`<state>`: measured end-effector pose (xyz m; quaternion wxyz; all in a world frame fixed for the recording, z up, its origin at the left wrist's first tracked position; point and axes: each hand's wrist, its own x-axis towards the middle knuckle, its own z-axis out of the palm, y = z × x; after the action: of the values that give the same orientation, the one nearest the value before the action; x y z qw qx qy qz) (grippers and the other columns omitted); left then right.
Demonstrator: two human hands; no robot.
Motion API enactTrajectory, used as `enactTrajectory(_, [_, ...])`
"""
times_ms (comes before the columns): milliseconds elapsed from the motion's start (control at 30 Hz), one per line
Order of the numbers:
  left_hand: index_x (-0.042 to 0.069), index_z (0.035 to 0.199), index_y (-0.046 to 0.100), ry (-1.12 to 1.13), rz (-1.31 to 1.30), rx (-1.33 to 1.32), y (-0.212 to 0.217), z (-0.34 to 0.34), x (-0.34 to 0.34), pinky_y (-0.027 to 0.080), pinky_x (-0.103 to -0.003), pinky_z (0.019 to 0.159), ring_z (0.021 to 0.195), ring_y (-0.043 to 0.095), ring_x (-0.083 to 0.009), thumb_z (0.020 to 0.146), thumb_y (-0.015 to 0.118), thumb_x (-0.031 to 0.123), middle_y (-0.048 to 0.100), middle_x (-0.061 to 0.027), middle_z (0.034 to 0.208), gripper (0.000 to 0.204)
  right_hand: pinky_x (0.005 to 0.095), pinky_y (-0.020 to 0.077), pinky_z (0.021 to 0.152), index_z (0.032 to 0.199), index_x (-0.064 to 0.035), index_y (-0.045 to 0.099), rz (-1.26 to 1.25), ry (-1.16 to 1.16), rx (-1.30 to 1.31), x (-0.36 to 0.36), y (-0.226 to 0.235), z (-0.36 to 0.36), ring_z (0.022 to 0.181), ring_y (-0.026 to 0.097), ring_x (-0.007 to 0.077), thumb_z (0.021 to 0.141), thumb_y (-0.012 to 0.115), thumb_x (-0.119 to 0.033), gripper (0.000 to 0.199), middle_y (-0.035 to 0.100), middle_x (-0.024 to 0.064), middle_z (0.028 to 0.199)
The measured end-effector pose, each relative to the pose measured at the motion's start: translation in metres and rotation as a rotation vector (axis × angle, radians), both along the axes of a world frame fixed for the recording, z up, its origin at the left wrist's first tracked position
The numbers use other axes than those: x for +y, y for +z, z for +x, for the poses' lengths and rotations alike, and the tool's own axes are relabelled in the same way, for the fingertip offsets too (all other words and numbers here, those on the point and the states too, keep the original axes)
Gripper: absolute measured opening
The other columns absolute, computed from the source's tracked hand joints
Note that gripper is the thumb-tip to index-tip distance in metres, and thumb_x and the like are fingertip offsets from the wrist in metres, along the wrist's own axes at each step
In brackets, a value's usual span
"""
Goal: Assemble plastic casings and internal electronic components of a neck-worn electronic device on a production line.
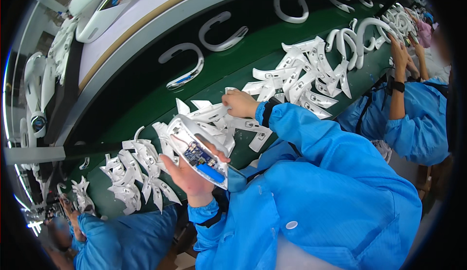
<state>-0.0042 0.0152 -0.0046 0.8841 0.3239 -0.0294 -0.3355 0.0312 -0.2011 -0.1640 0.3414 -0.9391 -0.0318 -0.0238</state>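
Observation:
My left hand [187, 172] holds a white curved plastic housing [194, 143] with its open side up, showing a small circuit board and a blue cell inside. My right hand [239, 103] reaches forward and grips a flat white plastic cover piece [210, 112] lying on a heap of similar pieces [238, 124] on the green belt. Both my sleeves are blue.
The green conveyor belt [146, 104] carries several white U-shaped parts [221, 30] along its far side. More heaps of white covers lie at the left [134, 170] and right [306, 73]. Co-workers in blue sit at the right [413, 119] and lower left [112, 241].

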Motion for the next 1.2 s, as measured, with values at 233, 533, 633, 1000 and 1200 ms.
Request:
enactTrajectory(233, [0.006,0.119,0.044,0.002,0.054,-0.028,0.007,0.005,-0.012,0.05,-0.048,0.059,0.067,0.06,-0.0348,0.083,0.015,0.07,0.054,-0.0191,0.084,0.079,0.0403,0.042,0.08,0.091,-0.0068,0.062,-0.445,0.11,0.357,0.016,-0.01,-0.037,0.098,0.054,0.0268,0.062,0.068,-0.025,0.034,0.063,0.0117,0.092])
enactTrajectory(533, [0.001,0.105,0.048,0.017,0.071,-0.001,0.014,0.005,-0.022,0.051,-0.042,0.058,0.065,0.06,-0.0332,0.081,0.008,0.072,0.059,-0.0193,0.078,0.085,0.0409,0.0428,0.074,0.094,-0.0089,0.06,-0.21,0.102,0.485,0.0,-0.058,-0.033,0.089,0.057,0.0298,0.062,0.069,-0.025,0.037,0.063,0.0102,0.087])
enactTrajectory(633, [0.001,0.105,0.048,0.027,0.112,0.041,0.013,0.004,-0.024,0.051,-0.041,0.059,0.064,0.06,-0.0333,0.082,0.008,0.072,0.059,-0.019,0.077,0.085,0.04,0.0391,0.076,0.09,-0.01,0.062,-0.318,0.185,0.451,0.002,-0.045,-0.04,0.092,0.055,0.0278,0.059,0.072,-0.032,0.039,0.063,0.0101,0.088])
enactTrajectory(1000, [0.004,0.114,0.05,-0.001,-0.01,0.005,-0.002,0.01,-0.015,0.049,-0.05,0.063,0.069,0.058,-0.0363,0.085,0.019,0.068,0.055,-0.0212,0.081,0.077,0.0483,0.0311,0.077,0.079,-0.0145,0.066,-0.329,0.33,0.409,0.011,-0.05,-0.05,0.079,0.06,0.0249,0.066,0.062,-0.017,0.014,0.063,0.0049,0.075])
enactTrajectory(1200, [0.005,0.113,0.05,0.041,0.016,0.054,0.002,0.007,-0.006,0.048,-0.049,0.063,0.069,0.058,-0.0361,0.085,0.02,0.067,0.056,-0.0201,0.08,0.075,0.0425,0.0437,0.067,0.078,-0.0102,0.059,-0.034,0.304,0.141,-0.013,0.035,-0.049,0.079,0.06,0.028,0.064,0.06,-0.013,0.014,0.06,0.0094,0.077])
